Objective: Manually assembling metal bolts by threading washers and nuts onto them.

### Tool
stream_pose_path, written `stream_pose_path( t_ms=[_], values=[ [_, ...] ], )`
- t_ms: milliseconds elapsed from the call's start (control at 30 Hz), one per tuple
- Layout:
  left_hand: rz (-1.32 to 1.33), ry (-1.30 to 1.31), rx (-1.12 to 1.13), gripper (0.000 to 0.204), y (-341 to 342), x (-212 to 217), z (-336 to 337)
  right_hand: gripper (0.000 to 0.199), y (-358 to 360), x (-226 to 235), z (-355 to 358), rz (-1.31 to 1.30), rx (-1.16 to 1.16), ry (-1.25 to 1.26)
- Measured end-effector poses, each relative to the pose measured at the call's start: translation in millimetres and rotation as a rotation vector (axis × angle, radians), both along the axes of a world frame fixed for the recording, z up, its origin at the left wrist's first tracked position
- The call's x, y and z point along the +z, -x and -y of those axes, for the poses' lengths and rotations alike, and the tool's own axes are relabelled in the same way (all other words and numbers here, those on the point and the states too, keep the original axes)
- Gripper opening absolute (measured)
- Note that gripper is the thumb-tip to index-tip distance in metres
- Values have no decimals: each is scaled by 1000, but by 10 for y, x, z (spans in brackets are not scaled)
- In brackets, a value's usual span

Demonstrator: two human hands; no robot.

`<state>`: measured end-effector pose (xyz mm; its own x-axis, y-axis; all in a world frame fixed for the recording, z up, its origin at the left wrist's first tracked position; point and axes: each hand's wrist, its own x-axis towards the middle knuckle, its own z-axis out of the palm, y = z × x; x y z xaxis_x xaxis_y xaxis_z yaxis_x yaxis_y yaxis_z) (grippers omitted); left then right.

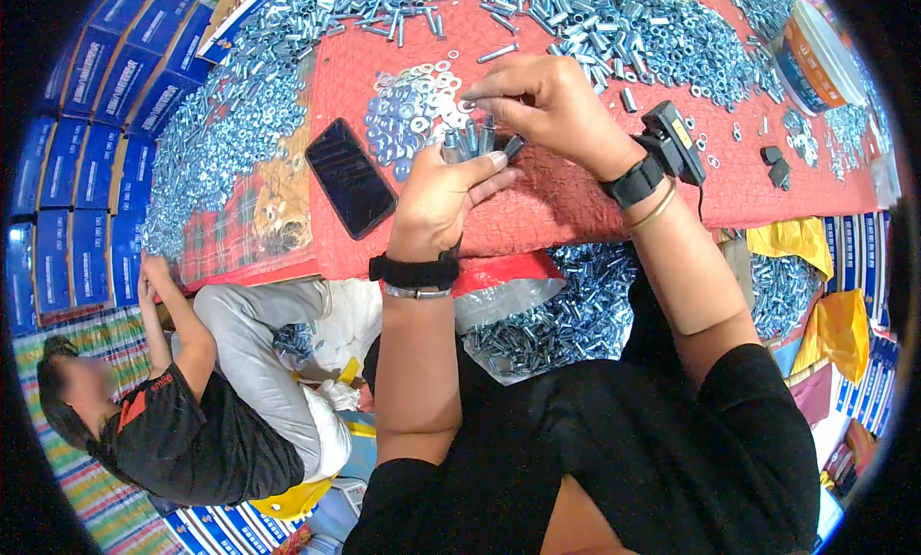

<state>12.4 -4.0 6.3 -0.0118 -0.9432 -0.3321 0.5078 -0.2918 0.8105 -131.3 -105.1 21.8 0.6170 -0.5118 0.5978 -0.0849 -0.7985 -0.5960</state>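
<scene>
My left hand (pixel 436 195) is closed round a bunch of metal anchor bolts (pixel 470 141), standing roughly upright between thumb and fingers. Just above and to the right, my right hand (pixel 547 99) is bent over them with its fingertips pinched together. Whatever lies in that pinch is too small to make out. Beside the bolts, a patch of flat washers (pixel 408 104) is spread over the red cloth (pixel 585 195). A dark phone (pixel 352 178) lies left of my left wrist.
Loose bolts and sleeves (pixel 633 37) cover the far side. Nuts (pixel 225 142) are heaped at the left, near stacked blue boxes (pixel 115 75). A white and orange bucket (pixel 815 56) stands far right. More metal parts (pixel 566 315) fill a bag below the edge. Another person (pixel 211 421) sits at lower left.
</scene>
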Motion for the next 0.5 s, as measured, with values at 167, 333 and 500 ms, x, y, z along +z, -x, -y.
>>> stream_pose_path(
  t_ms=[167, 333, 500],
  values=[
    [15, -39, -21, 26, -13, 5, -8, 16, 121, -338, 299, -160, -251, -63],
    [-8, -36, 42, 27, -99, 8, -53, 18, 423, -272, 528, -282, -533, 48],
    [-54, -19, 91, 28, -144, -39, -60, 18, 870, -138, 664, -440, -580, -33]
  ],
)
